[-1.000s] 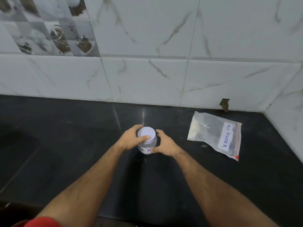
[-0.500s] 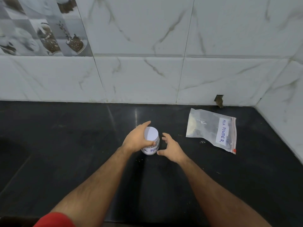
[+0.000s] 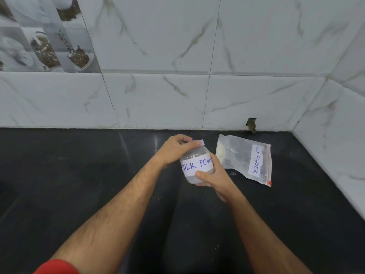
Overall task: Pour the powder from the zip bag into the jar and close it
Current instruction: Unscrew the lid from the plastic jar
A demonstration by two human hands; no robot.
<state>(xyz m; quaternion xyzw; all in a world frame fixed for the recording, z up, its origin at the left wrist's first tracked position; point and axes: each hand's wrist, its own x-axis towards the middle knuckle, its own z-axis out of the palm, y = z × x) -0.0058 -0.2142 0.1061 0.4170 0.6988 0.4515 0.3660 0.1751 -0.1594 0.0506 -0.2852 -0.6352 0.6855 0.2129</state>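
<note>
I see both of my hands wrapped around a small clear jar (image 3: 197,167) held tilted above a black countertop (image 3: 79,175). My left hand (image 3: 173,150) curls over the top, fingers gripping the white lid (image 3: 201,142), which sits on the jar. My right hand (image 3: 214,175) clasps the jar's lower body, thumb across the front below a white label reading "MILK POWDER". Just beyond my right hand, a clear zip bag (image 3: 244,159) lies flat on the countertop, apart from the jar, bearing its own label with the same words. A white marbled tile wall (image 3: 177,86) rises behind both hands.
</note>
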